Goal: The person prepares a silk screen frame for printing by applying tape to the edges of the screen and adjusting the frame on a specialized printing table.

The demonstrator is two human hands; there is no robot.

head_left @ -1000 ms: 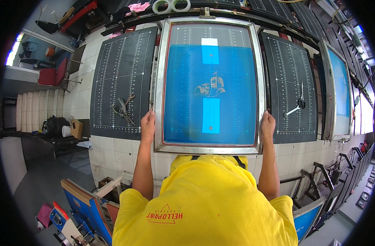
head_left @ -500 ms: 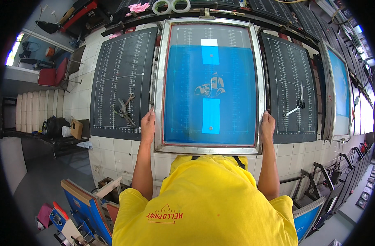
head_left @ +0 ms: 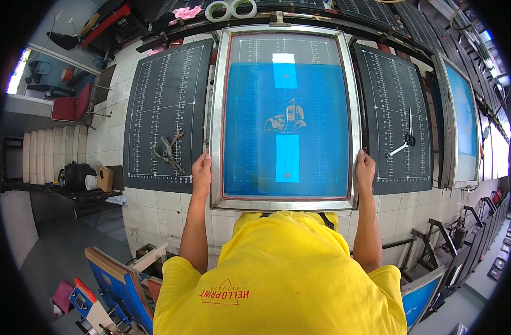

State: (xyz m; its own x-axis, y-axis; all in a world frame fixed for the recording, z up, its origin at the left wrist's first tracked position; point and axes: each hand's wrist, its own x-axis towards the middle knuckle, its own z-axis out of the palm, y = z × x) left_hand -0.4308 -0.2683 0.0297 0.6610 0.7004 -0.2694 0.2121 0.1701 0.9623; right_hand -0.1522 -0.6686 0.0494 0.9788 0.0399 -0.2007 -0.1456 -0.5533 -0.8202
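Left hand (head_left: 201,168) and right hand (head_left: 365,168) gripped silver-framed screen (head_left: 286,96) at near left and right sides; forearms (head_left: 196,223) extended forward; fingers curled.

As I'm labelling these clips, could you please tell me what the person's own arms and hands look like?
The left hand and right hand are bare, with no gloves or wristwatch to be seen. The forearms are uncovered too, below the short yellow sleeves of a shirt with a red print.
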